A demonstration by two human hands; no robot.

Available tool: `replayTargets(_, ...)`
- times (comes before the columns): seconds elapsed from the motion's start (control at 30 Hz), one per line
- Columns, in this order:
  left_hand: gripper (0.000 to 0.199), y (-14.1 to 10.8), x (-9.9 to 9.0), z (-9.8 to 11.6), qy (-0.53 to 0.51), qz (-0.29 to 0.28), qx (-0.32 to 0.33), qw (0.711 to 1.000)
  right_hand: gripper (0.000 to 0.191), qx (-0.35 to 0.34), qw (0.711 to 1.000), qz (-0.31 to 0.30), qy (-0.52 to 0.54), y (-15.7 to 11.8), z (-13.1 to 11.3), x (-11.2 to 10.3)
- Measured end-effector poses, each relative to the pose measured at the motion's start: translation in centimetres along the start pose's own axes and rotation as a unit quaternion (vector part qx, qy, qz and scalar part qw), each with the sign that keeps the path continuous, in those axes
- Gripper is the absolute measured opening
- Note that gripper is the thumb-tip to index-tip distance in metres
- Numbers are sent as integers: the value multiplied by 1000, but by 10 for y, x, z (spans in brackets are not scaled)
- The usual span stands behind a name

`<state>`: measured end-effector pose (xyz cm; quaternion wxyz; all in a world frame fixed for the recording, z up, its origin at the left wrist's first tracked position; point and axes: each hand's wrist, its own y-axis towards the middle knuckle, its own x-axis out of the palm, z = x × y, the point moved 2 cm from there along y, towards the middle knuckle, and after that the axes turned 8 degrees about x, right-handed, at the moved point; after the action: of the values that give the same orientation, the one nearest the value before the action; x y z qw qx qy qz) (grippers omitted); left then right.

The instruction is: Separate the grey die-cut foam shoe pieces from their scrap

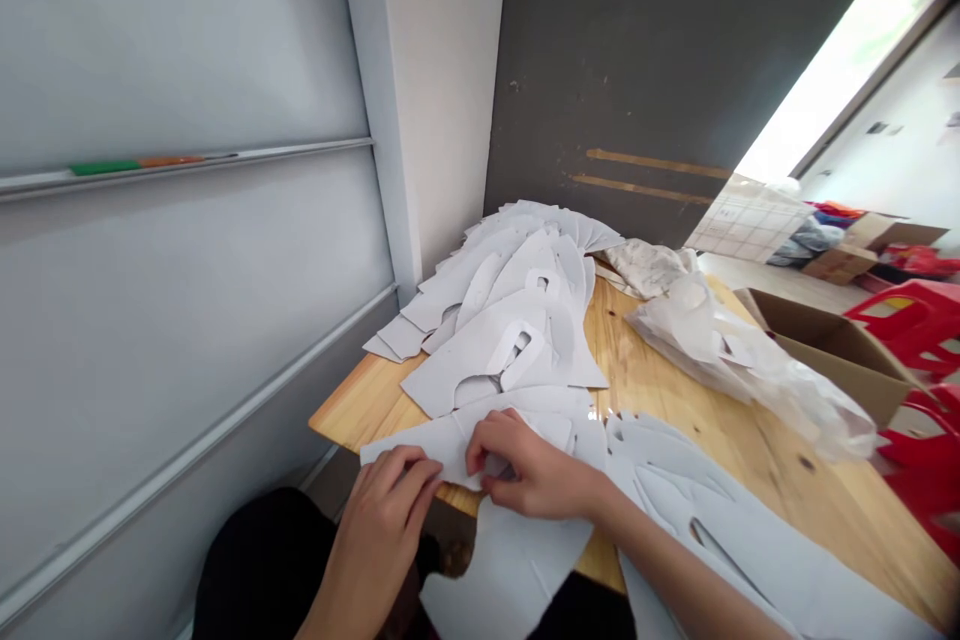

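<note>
At the near edge of the wooden surface [622, 360], a white sheet [448, 431] lies with the left hand [384, 500] at its edge and the right hand [534, 470] curled over it; whether either grip clamps it, I cannot tell.

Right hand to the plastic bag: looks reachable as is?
Probably, with a stretch: the right hand would have to leave the white sheets it touches, but only low-lying sheets and bare tabletop separate it from the plastic bag.
</note>
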<state>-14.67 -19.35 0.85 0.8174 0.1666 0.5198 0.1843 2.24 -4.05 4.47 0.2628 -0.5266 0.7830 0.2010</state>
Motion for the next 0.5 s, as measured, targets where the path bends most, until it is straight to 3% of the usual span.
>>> replayTargets(0.13, 22, 4, 5, -2, 12, 4, -35, 999, 32, 56, 987, -8, 151, -2, 1, -9)
replayTargets(0.27, 19, 7, 9, -1, -8, 3, -62, 998, 23, 71, 961, -26, 265, -1, 4, -14)
replayTargets(0.5, 21, 11, 8, 4, -115, 13, -101, 988, 18, 79, 960, -37, 267, 2, 5, -11)
